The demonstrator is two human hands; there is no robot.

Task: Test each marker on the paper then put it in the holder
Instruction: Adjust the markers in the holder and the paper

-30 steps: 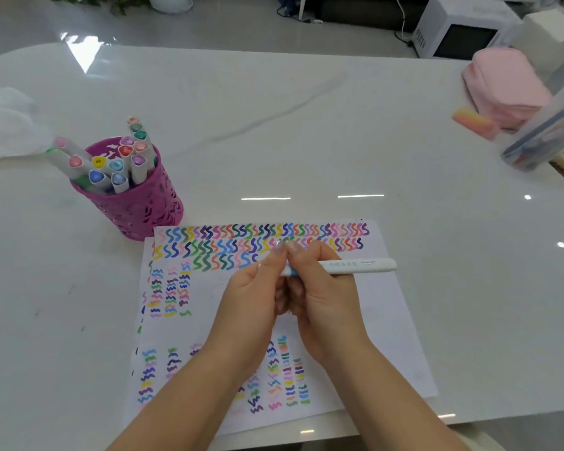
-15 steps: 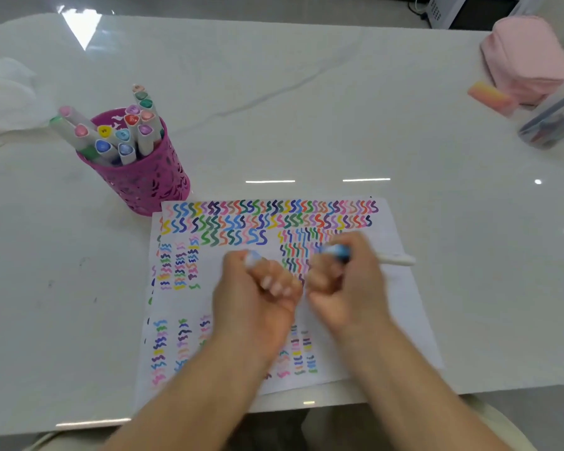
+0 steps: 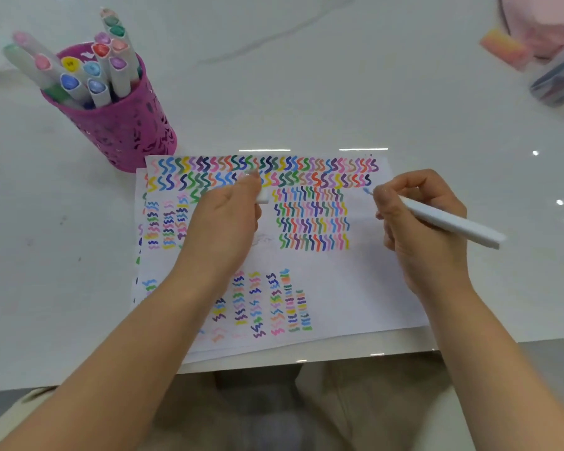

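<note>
Fingers of the right hand (image 3: 427,229) curl round a white-barrelled marker (image 3: 453,222), blue tip at the white squiggle-covered paper sheet (image 3: 355,288) (right of the top rows). The left hand (image 3: 225,219) pinches its white cap (image 3: 262,198). The pink perforated holder (image 3: 127,131) stands by the sheet's far-left corner.

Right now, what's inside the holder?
About a dozen capped markers stand or lean in the holder. Their lower ends and the holder's floor are hidden by its wall.
</note>
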